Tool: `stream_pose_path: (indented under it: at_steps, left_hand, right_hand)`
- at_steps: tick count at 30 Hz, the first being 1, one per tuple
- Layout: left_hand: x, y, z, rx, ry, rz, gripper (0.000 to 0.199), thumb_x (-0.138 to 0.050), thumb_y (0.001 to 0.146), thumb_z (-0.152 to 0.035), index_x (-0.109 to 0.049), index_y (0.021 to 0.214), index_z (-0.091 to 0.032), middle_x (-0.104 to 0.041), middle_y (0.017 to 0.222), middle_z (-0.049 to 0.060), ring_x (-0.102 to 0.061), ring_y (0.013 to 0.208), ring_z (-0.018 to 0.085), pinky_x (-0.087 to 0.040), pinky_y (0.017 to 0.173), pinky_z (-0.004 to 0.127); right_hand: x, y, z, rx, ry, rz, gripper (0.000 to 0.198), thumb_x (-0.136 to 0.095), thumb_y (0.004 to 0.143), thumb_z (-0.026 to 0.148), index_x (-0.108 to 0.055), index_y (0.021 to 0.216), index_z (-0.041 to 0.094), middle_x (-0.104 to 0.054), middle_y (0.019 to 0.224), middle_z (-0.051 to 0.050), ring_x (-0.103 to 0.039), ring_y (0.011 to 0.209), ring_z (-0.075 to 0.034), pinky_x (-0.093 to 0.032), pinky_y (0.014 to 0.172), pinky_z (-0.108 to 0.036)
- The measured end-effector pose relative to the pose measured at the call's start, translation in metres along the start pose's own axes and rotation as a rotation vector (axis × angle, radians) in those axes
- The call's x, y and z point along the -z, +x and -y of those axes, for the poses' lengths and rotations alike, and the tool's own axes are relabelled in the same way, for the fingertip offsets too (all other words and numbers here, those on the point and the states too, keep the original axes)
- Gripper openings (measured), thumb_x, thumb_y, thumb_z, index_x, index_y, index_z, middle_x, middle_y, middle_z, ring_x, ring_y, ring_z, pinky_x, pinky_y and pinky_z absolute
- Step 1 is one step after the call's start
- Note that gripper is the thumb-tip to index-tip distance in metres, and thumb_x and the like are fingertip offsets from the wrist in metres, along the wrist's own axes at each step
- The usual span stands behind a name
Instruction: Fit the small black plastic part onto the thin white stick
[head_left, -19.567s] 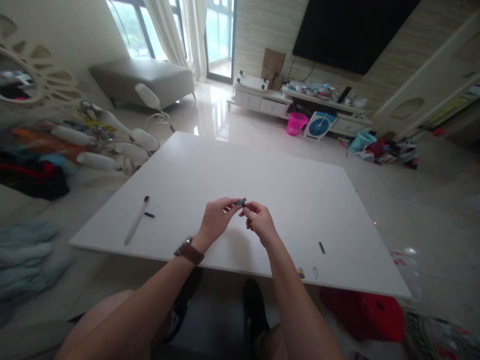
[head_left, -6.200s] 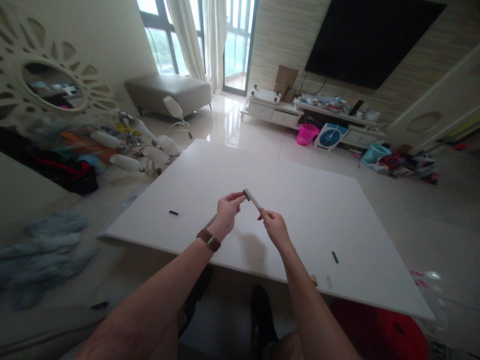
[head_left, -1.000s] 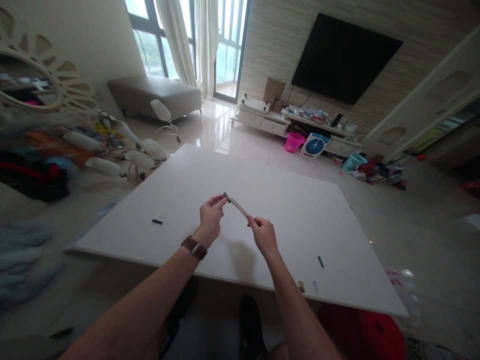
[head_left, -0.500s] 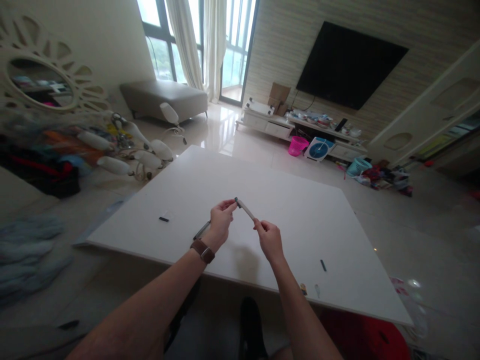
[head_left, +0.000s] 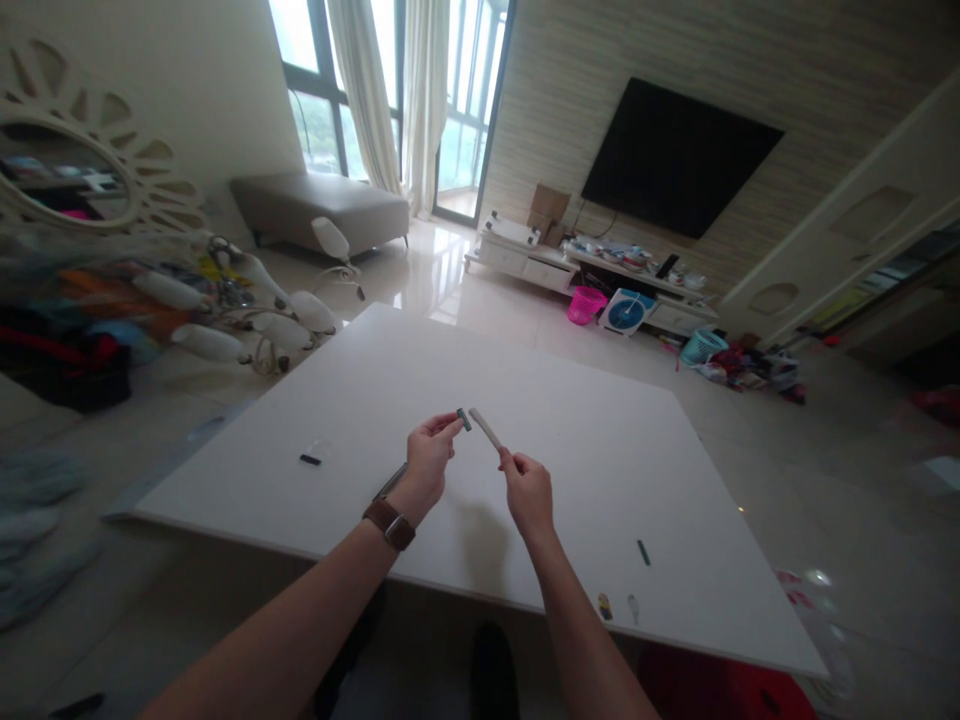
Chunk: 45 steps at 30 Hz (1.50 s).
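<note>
Pinched in the fingertips of my left hand point(head_left: 429, 462) is a small green and dark razor head point(head_left: 464, 420). My right hand point(head_left: 529, 492) grips a slim pale razor handle point(head_left: 486, 428), its free end angled up to the left. A narrow gap separates handle and head. Both hands are above the white table point(head_left: 525, 390). On the tabletop, a dark strip point(head_left: 643, 552) lies to the right, and a small black piece point(head_left: 310, 460) lies at the left beside something clear. A dark flat object point(head_left: 391, 482) is partly hidden behind my left wrist.
Near the front edge lie a small yellow and dark item point(head_left: 604, 606) and a clear piece point(head_left: 633, 608). A lamp with several white shades point(head_left: 206, 343) stands past the left edge. Beneath the front right is something red point(head_left: 720, 688).
The razor head has come apart from the handle; they were touching before. My left hand has shifted slightly left with the head. The view has tilted a little.
</note>
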<state>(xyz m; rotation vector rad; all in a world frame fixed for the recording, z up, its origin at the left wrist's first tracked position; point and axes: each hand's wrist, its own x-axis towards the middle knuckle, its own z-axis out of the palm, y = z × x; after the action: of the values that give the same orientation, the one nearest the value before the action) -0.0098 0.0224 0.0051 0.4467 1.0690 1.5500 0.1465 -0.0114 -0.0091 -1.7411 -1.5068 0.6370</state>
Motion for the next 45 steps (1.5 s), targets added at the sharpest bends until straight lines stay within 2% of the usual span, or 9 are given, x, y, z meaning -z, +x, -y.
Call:
stream_pose_path:
  at_steps: [3, 7, 12, 17, 22, 30, 35, 39, 45]
  left_hand:
    - [0.002, -0.002, -0.001, 0.004, 0.003, -0.005, 0.047, -0.091, 0.047, -0.036, -0.071, 0.083, -0.012, -0.058, 0.064, -0.002, -0.034, 0.048, 0.003, -0.021, 0.046, 0.024]
    - [0.004, -0.004, 0.0, -0.006, 0.012, 0.019, 0.048, -0.09, 0.048, -0.037, -0.072, 0.084, -0.011, -0.057, 0.062, -0.003, -0.034, 0.048, 0.004, -0.021, 0.045, 0.023]
    - [0.003, -0.005, 0.0, 0.011, 0.018, 0.013, 0.047, -0.09, 0.049, -0.035, -0.072, 0.085, -0.011, -0.057, 0.063, -0.003, -0.036, 0.05, 0.004, -0.022, 0.046, 0.023]
    - [0.0, -0.004, 0.001, 0.013, 0.034, 0.028, 0.047, -0.089, 0.049, -0.037, -0.073, 0.085, -0.011, -0.059, 0.065, -0.001, -0.036, 0.05, 0.004, -0.023, 0.046, 0.023]
    - [-0.001, -0.003, 0.003, 0.012, 0.028, 0.026, 0.047, -0.09, 0.048, -0.036, -0.072, 0.083, -0.012, -0.059, 0.064, -0.002, -0.034, 0.049, 0.004, -0.022, 0.046, 0.024]
    - [0.001, -0.004, 0.005, 0.009, 0.043, 0.037, 0.046, -0.09, 0.048, -0.036, -0.072, 0.082, -0.012, -0.059, 0.064, -0.002, -0.036, 0.05, 0.004, -0.022, 0.046, 0.023]
    - [0.0, -0.006, 0.004, 0.01, 0.043, 0.067, 0.043, -0.089, 0.05, -0.034, -0.071, 0.084, -0.012, -0.06, 0.067, 0.0, -0.035, 0.049, 0.004, -0.021, 0.046, 0.024]
    - [0.0, -0.005, 0.004, 0.012, 0.055, 0.057, 0.042, -0.088, 0.051, -0.033, -0.071, 0.083, -0.012, -0.062, 0.069, 0.0, -0.033, 0.049, 0.004, -0.02, 0.046, 0.024]
    - [0.0, -0.005, 0.006, 0.012, 0.044, 0.073, 0.043, -0.089, 0.05, -0.034, -0.071, 0.082, -0.012, -0.061, 0.067, 0.0, -0.034, 0.05, 0.004, -0.021, 0.047, 0.024]
  right_hand:
    - [0.004, -0.003, 0.003, 0.012, 0.015, -0.067, 0.058, -0.044, 0.092, 0.065, -0.065, 0.066, 0.018, -0.047, 0.052, 0.002, -0.041, 0.053, -0.013, -0.025, 0.053, -0.026]
    - [0.01, -0.008, 0.007, 0.083, -0.057, 0.01, 0.055, -0.044, 0.093, 0.063, -0.064, 0.066, 0.019, -0.05, 0.053, 0.002, -0.042, 0.054, -0.013, -0.025, 0.054, -0.027]
    - [0.023, -0.003, 0.0, 0.012, -0.212, -0.124, 0.055, -0.042, 0.095, 0.06, -0.061, 0.063, 0.02, -0.054, 0.057, -0.001, -0.042, 0.055, -0.014, -0.022, 0.054, -0.027]
    - [0.024, -0.003, -0.002, 0.11, -0.17, -0.001, 0.054, -0.043, 0.095, 0.06, -0.062, 0.065, 0.019, -0.052, 0.053, 0.001, -0.042, 0.053, -0.012, -0.022, 0.054, -0.027]
    - [0.023, -0.002, -0.002, 0.078, -0.287, -0.106, 0.053, -0.042, 0.096, 0.058, -0.056, 0.062, 0.02, -0.054, 0.055, 0.0, -0.04, 0.053, -0.013, -0.019, 0.054, -0.028]
    - [0.03, -0.003, -0.001, 0.079, -0.298, -0.116, 0.054, -0.04, 0.097, 0.059, -0.058, 0.063, 0.02, -0.054, 0.056, -0.001, -0.04, 0.054, -0.013, -0.019, 0.055, -0.028]
    - [0.031, -0.005, -0.001, 0.155, -0.275, -0.005, 0.055, -0.043, 0.095, 0.061, -0.061, 0.065, 0.019, -0.053, 0.055, 0.0, -0.04, 0.054, -0.012, -0.019, 0.056, -0.028]
    - [0.032, -0.003, -0.003, 0.086, -0.279, -0.094, 0.055, -0.042, 0.096, 0.059, -0.063, 0.066, 0.019, -0.053, 0.056, -0.001, -0.04, 0.055, -0.012, -0.02, 0.056, -0.028]
    - [0.031, -0.004, -0.003, 0.144, -0.284, -0.032, 0.054, -0.045, 0.095, 0.061, -0.062, 0.065, 0.019, -0.053, 0.055, 0.0, -0.04, 0.054, -0.012, -0.02, 0.055, -0.028]
